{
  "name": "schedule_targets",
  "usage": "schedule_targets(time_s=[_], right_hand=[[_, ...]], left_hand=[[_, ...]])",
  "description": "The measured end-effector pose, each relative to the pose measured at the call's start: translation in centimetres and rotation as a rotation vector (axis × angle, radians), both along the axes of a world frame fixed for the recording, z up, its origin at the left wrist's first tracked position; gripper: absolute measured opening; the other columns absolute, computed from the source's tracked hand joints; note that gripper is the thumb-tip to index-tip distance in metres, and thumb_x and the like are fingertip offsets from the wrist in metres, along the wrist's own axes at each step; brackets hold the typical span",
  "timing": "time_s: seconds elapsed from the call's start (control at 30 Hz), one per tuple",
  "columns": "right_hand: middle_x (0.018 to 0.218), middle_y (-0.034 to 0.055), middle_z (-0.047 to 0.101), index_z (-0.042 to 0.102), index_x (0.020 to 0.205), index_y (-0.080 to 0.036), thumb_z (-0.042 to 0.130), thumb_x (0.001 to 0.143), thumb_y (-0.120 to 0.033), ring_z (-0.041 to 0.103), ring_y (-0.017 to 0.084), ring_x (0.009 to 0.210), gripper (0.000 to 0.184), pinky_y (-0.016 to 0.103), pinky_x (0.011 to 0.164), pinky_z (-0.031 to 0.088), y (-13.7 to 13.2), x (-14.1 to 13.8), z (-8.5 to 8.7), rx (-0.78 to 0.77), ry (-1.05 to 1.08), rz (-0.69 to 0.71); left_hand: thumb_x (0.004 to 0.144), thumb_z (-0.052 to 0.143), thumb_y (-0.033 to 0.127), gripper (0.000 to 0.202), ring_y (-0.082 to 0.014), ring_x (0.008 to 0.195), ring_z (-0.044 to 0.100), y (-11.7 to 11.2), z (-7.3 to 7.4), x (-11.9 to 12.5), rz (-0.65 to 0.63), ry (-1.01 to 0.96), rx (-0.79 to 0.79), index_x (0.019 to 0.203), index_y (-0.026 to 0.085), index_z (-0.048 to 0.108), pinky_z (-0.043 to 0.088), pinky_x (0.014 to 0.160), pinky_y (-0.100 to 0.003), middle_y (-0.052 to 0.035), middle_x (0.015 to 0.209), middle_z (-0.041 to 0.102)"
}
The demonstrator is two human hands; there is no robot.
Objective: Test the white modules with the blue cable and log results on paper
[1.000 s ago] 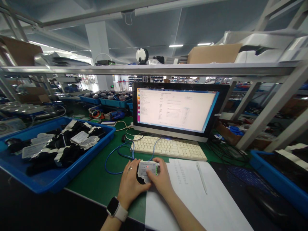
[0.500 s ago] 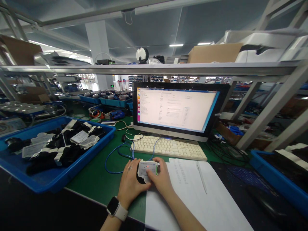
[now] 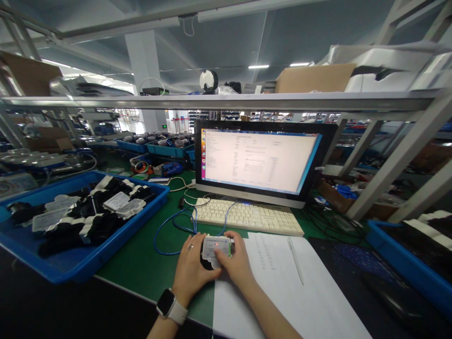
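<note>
On your far left, a blue tray (image 3: 120,234) is sitting on the green table (image 3: 141,273), holding a jumble of black and white parts (image 3: 95,202). Next along, a blue cable (image 3: 155,243) is looping beside your left hand (image 3: 190,259). That hand is wrapping round the left side of a small white device (image 3: 211,251), thumb lying along the near edge; its forearm is rising from the bottom of the view, a pale-strapped watch (image 3: 171,306) circling the wrist. The device is resting between your two hands, labelled face upward, a red light glowing on it. Your right hand (image 3: 238,259) is pinching it from the right, thumb pressing on the face, fingers reaching round the far corner; its forearm is slanting in from the lower right across a white sheet (image 3: 278,296). Beyond, a keyboard (image 3: 247,217) is lying before a lit monitor (image 3: 254,160). Farther right, a pen (image 3: 295,261) is lying on the sheet, and a dark mouse (image 3: 391,296) is sitting near another blue tray (image 3: 406,267).
</note>
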State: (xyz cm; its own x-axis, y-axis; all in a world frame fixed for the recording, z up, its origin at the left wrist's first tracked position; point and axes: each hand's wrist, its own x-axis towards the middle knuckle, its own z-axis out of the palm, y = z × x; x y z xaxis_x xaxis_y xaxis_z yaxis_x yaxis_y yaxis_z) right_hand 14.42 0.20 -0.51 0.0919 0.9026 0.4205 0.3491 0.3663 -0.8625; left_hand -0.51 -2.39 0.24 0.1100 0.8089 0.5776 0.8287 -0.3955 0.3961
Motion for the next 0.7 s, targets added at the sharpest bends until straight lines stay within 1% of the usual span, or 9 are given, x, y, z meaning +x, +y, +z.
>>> schedule_targets(time_s=[0.2,0.33,0.53,0.7], right_hand=[[0.094,0.0030,0.059,0.055,0.094,-0.022,0.064,0.062,-0.022,0.055,0.023,0.091,0.033,0.037,0.081,0.046,-0.12,0.04,0.32,0.002,-0.005,-0.015],[0.095,0.0035,0.059,0.055,0.096,-0.022,0.064,0.063,-0.022,0.054,0.023,0.092,0.033,0.037,0.082,0.046,-0.08,0.00,0.20,-0.006,-0.012,-0.005],[0.095,0.0031,0.059,0.056,0.095,-0.022,0.064,0.064,-0.022,0.055,0.023,0.091,0.033,0.036,0.080,0.047,0.00,0.13,0.01,0.022,-0.016,-0.010],[0.097,0.0038,0.059,0.055,0.098,-0.023,0.063,0.067,-0.025,0.055,0.023,0.094,0.032,0.037,0.083,0.046,-0.08,0.40,0.08,0.022,-0.028,0.029]], left_hand=[[0.056,0.072,0.034,0.072,-0.0331,0.114,0.053,-0.03,-0.11,0.00,0.005,-0.003,-0.009,0.120,0.015,0.044,0.037,0.103,-0.054,-0.0143,0.119,0.059],[0.057,0.071,0.034,0.070,-0.0331,0.112,0.055,-0.05,0.01,0.04,0.003,-0.010,0.004,0.120,0.016,0.045,0.038,0.102,-0.054,-0.0141,0.118,0.060],[0.058,0.070,0.036,0.069,-0.0331,0.111,0.055,0.05,0.01,-0.01,0.006,-0.009,0.026,0.120,0.016,0.046,0.039,0.101,-0.054,-0.0136,0.117,0.060],[0.060,0.070,0.038,0.067,-0.0329,0.110,0.056,0.07,-0.10,0.05,0.013,-0.008,0.032,0.119,0.015,0.047,0.039,0.101,-0.053,-0.0145,0.116,0.060]])
